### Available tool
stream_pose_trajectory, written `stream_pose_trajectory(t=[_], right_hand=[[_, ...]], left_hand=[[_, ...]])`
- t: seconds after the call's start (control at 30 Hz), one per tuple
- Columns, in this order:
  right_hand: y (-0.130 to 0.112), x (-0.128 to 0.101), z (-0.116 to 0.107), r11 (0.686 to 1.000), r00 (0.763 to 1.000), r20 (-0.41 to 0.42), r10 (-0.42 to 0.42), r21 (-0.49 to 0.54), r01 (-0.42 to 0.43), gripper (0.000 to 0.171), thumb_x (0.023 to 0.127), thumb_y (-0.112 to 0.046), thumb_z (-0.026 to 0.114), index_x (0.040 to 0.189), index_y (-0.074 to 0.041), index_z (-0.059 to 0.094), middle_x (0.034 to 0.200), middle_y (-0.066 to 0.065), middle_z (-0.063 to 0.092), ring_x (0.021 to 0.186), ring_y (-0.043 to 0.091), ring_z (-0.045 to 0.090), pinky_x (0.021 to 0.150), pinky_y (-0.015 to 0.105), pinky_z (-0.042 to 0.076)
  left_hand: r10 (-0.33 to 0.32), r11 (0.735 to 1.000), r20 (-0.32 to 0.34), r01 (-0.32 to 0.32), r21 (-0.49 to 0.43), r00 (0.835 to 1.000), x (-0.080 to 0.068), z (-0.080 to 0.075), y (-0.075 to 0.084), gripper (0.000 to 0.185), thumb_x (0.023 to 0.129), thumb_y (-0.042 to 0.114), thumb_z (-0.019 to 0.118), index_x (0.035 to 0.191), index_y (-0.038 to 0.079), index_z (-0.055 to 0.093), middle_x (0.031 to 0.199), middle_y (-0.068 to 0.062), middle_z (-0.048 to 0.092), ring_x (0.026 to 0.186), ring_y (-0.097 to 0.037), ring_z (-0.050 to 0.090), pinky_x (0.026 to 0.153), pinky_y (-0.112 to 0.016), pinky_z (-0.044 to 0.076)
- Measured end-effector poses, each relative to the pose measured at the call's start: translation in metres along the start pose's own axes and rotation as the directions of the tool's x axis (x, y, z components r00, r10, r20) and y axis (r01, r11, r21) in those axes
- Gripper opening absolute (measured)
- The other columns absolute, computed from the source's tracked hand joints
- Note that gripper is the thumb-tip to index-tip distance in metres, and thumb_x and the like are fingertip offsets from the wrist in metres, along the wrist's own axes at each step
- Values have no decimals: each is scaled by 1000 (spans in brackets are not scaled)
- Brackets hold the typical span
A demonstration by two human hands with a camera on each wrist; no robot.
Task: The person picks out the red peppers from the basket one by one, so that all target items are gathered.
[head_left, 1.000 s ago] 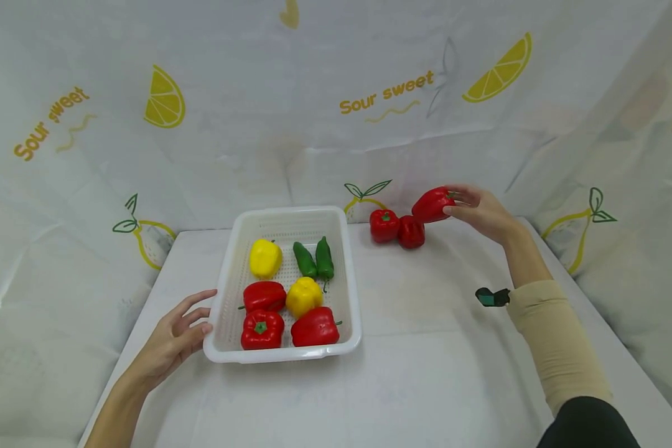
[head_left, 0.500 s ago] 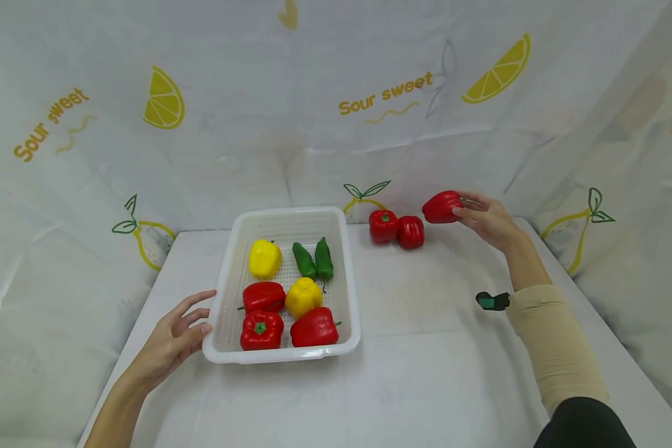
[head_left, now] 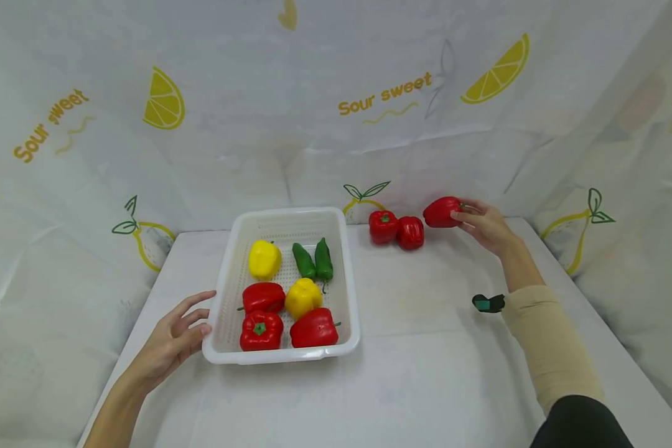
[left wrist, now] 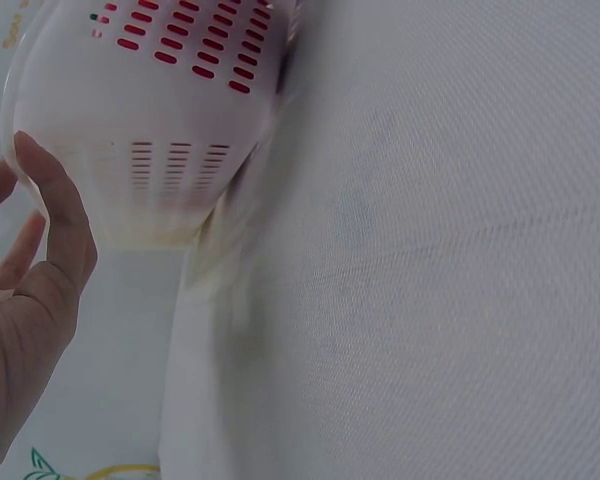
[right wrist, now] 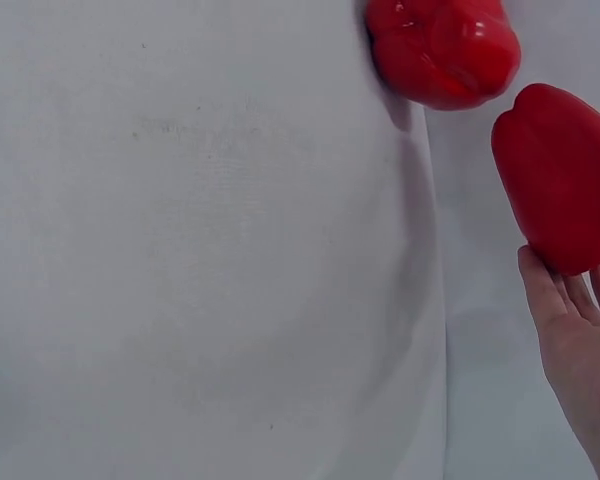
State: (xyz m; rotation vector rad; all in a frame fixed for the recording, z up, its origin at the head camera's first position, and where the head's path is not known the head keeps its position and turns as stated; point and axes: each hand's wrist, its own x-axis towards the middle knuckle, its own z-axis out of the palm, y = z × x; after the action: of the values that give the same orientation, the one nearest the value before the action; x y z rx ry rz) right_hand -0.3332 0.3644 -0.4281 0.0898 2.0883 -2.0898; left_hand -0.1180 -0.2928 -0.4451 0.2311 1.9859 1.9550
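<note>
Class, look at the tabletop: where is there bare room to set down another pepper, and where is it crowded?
Bare cloth lies between the white basket and the right hand, and across the whole front of the table. It is crowded inside the basket and at the back by the two red peppers.

The red bell pepper (head_left: 441, 211) at the right hand (head_left: 484, 224) has a smooth, glossy skin that looks like plastic, as do the two red peppers (head_left: 396, 229) beside it. The white rectangular basket (head_left: 348, 274) is matt, perforated plastic with slotted walls. A white matt cloth (head_left: 425, 373) with a fine woven grain covers the surface; the printed backdrop sheet (head_left: 336, 124) looks thin, faintly sheeny and creased.
</note>
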Motion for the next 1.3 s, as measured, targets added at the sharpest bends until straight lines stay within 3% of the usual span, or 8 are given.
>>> stream_pose_trajectory(t=[0.2,0.33,0.63,0.9,1.3], right_hand=[[7,1,0,999,999,-11,44,-7,-44,75,88,-23,70,150,-17,27,138,-8,39,128,13,37,119,38,31],[11,1,1,997,998,-14,67,-24,-68,77,89,-26,69,152,-18,25,141,-6,36,130,15,35,121,43,27],[19,3,0,992,993,-12,114,-58,-115,86,87,-32,71,154,-17,19,153,2,23,138,21,28,121,42,27],[31,4,-2,987,992,-5,130,-93,-130,82,93,-33,64,155,-13,15,159,6,18,141,22,25,123,44,22],[33,-1,-3,990,991,6,133,-56,-133,83,95,-34,59,155,-7,9,160,7,14,144,24,19,125,43,18]], left_hand=[[19,1000,19,-19,-15,1000,0,0,0,62,98,2,48,153,15,21,125,-7,55,105,-14,64,88,-33,59],[28,999,22,-27,-22,999,0,0,0,62,98,2,48,153,15,21,126,-7,56,106,-15,64,89,-34,58],[41,998,34,-39,-57,999,1,-1,-1,63,98,-1,47,153,14,20,126,-8,56,106,-15,65,90,-35,58],[39,997,41,-36,-66,998,-1,1,1,61,99,0,45,152,14,20,123,-6,57,105,-15,65,90,-35,57],[27,998,15,-26,-51,1000,0,1,-1,62,98,2,47,153,14,20,122,-6,57,104,-13,65,90,-36,57]])
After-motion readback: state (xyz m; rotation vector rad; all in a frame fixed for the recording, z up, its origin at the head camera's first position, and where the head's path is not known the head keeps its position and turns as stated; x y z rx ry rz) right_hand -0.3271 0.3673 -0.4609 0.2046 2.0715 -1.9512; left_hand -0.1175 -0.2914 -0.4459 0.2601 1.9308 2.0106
